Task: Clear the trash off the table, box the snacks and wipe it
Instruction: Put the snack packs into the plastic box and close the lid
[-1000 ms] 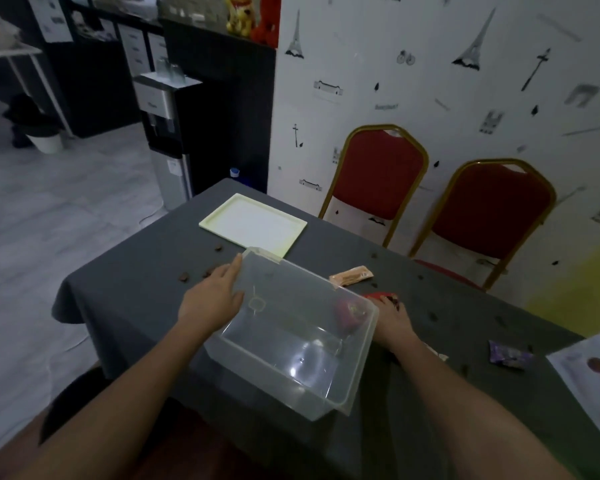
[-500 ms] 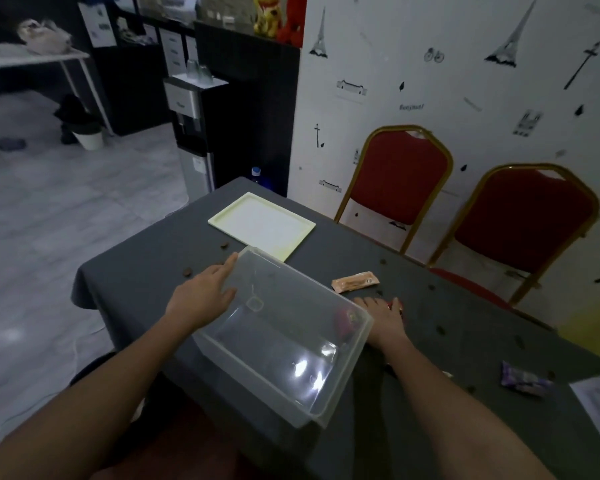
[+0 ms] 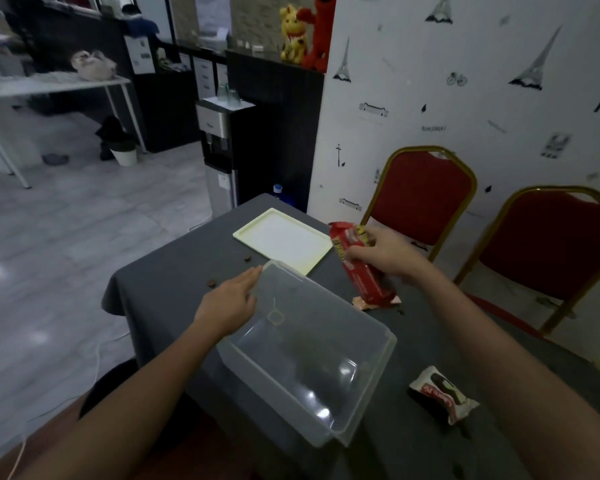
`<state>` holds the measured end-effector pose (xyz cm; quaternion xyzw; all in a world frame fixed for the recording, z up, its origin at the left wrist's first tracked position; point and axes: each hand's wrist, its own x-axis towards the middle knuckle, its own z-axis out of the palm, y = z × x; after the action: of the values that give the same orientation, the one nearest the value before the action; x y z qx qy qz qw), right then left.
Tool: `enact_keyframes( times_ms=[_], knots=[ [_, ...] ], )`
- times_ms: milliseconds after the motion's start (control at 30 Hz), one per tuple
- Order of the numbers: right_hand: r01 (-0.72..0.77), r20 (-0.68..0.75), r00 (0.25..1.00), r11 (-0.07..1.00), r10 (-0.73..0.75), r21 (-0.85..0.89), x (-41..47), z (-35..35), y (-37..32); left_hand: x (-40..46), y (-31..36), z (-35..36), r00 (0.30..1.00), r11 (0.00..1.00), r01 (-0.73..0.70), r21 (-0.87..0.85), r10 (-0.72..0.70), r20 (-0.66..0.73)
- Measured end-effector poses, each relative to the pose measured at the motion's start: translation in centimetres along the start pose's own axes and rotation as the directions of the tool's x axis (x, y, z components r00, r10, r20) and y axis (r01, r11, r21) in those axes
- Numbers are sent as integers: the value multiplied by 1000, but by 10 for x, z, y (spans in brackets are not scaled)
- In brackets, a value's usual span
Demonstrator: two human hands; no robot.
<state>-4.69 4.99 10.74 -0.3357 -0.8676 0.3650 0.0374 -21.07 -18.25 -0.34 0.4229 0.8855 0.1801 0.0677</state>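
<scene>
A clear plastic box [image 3: 368,403] lies empty on the grey table [image 3: 160,292] in front of me. My left hand [image 3: 227,304] rests flat on its near left rim. My right hand [image 3: 381,252] holds a long red snack packet [image 3: 362,275] in the air beyond the box's far right corner. Under that packet lies a small orange wrapper [image 3: 361,302]. A white and black snack pack [image 3: 440,393] lies to the right of the box.
A pale yellow lid [image 3: 283,239] lies at the table's far end. Brown crumbs [image 3: 211,282] dot the cloth near my left hand. Two red chairs [image 3: 420,192] stand against the wall at the right. A water dispenser [image 3: 219,150] stands past the table.
My right hand has lifted the red snack packet off the table and raised it above the orange wrapper. The left hand has stayed on the box rim. My head has tilted up.
</scene>
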Motion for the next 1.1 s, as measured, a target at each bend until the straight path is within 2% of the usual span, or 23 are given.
enact_keyframes(
  times_ms=[67,133,233,300,400,467,533,600,700,800,833,900,933,967,1033,1100],
  knots=[
    [-16,256,966,999,25,-40,-3,19,-28,-1,0,-1,1000,1000,-5,-13,5,-1],
    [39,415,909,977,52,-207,-7,57,-44,-2,0,-1,1000,1000,-3,-9,2,-3],
    [119,400,912,869,96,-480,-9,126,-39,-3,-1,0,1000,999,4,-37,-5,-25],
    [79,323,940,850,111,-521,-5,160,-25,-5,-2,0,999,998,8,-66,-10,-35],
    [28,193,978,862,81,-505,6,189,-9,-4,-4,-1,999,996,22,-87,-26,-44],
    [59,131,991,857,10,-512,11,200,-5,-1,-4,-3,998,996,36,-82,-40,-54],
    [113,134,990,845,-50,-523,11,206,-3,1,-2,-5,997,996,43,-75,-47,-56],
    [126,174,984,840,-38,-529,8,199,-5,2,0,-5,997,997,42,-65,-46,-54],
    [115,252,968,887,2,-448,8,160,-13,2,1,-4,998,997,47,-58,-50,-45],
    [19,336,941,982,47,-190,20,97,-14,3,-3,-1,997,998,44,-43,-47,-57],
    [-14,330,942,993,52,-117,26,75,-10,3,-4,0,997,998,48,-45,-51,-65],
    [-26,229,972,996,44,-82,48,38,11,4,-3,2,995,997,60,-39,-63,-78],
    [-37,165,985,992,57,-122,63,29,28,4,-2,2,994,997,71,-31,-73,-81],
    [-49,129,988,970,81,-238,75,25,47,5,-1,2,993,996,84,-24,-86,-83],
    [-51,166,972,839,167,-542,96,36,93,5,0,3,991,994,105,-11,-105,-82],
    [-1,197,959,695,205,-719,102,54,132,5,-2,4,990,995,103,-2,-103,-93]
  ],
)
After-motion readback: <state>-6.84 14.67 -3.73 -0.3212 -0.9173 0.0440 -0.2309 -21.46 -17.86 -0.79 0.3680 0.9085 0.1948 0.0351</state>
